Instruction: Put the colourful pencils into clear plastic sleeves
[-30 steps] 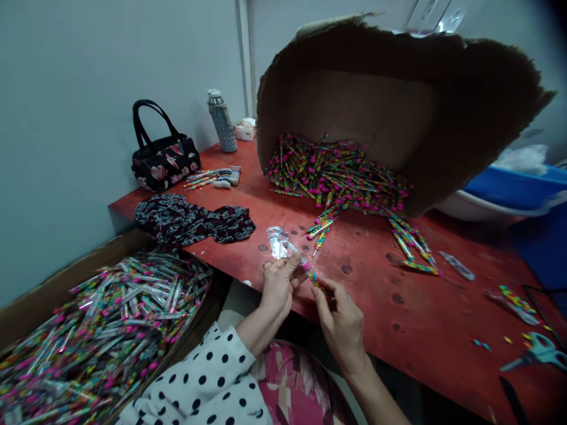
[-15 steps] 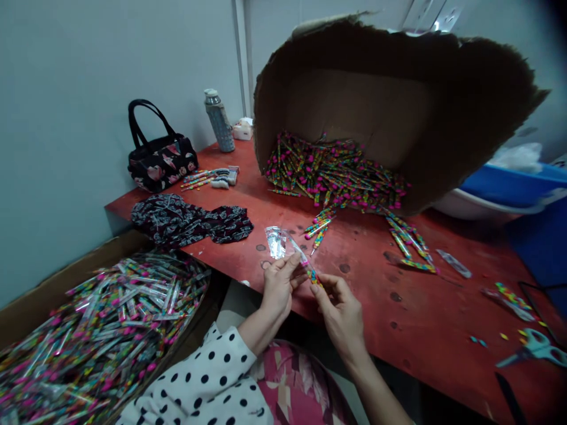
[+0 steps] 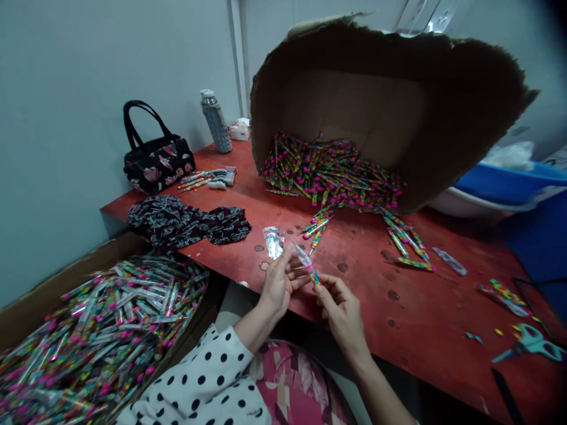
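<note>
My right hand pinches the lower end of a slim multicoloured pencil, which tilts up to the left and has a clear sleeve at its upper part. Beside it my left hand is open, palm towards the pencil and fingers apart; whether a fingertip touches it I cannot tell. Just beyond the left fingers lie shiny silver strips on the red table. A few loose pencils rest between my hands and a cardboard box on its side, heaped with similar pink-ended pencils.
Down at my left, a second carton is full of sleeved pencils. A dark patterned cloth, handbag and flask stand along the left. Scissors and more pencils lie right, near a blue tub.
The fingers of my left hand have come off the pencil's upper part and spread apart. My right hand keeps its pinch on the lower end. The view has shifted slightly.
</note>
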The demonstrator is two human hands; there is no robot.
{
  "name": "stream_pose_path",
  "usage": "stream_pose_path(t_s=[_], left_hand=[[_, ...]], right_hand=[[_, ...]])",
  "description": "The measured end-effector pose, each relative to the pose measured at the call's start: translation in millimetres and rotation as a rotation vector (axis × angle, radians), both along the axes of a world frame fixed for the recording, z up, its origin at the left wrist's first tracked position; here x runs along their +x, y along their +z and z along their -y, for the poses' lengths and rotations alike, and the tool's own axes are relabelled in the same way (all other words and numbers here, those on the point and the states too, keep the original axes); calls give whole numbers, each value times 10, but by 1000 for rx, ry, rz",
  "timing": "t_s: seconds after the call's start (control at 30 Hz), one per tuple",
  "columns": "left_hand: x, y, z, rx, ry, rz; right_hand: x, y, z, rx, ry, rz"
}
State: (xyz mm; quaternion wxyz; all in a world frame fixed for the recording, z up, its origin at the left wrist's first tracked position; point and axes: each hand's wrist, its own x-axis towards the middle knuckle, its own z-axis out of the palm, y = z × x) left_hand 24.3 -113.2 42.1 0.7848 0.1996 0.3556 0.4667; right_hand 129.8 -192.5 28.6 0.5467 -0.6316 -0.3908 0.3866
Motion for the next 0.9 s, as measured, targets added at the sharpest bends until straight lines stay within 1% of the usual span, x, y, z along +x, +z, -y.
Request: stream_pose_path(t_s=[0.07,0.13,0.2,0.27,0.33,0.4,0.43,0.47,0.53,0.6,0.63,0.77,0.9], left_hand=[[6,2,2,55,-32,-22],[21,11,11,102,-12,-61],[44,23,20,102,13,-88],[66,30,13,82,5,-87],[67,23,-25,27,14,-81],[37,6,-89,-48,68,-90],[14,-2,-121,-70,91,-91],[-11,-8,-148,-74,102,-83],[-53,-7,-175,-45,79,-43],[-72,3,-163,-34,50,0],[-73,8,-147,-42,49,11],[-37,17,-72,-77,52,35],[3,24,-25,-77,28,58]], right_hand=[[-8,-11,-6,22,-9,80],[-13,-34,-6,53,-13,150],[-17,-55,24,96,-18,192],[-23,-49,99,162,-41,207],[-29,-3,209,273,-45,251],[-30,68,310,403,-11,344],[-29,102,341,437,16,392],[-25,129,353,436,36,422],[-11,146,322,327,41,415],[7,116,249,208,31,388],[15,91,213,176,25,390],[12,13,155,149,19,463],[-27,23,172,159,-8,498]])
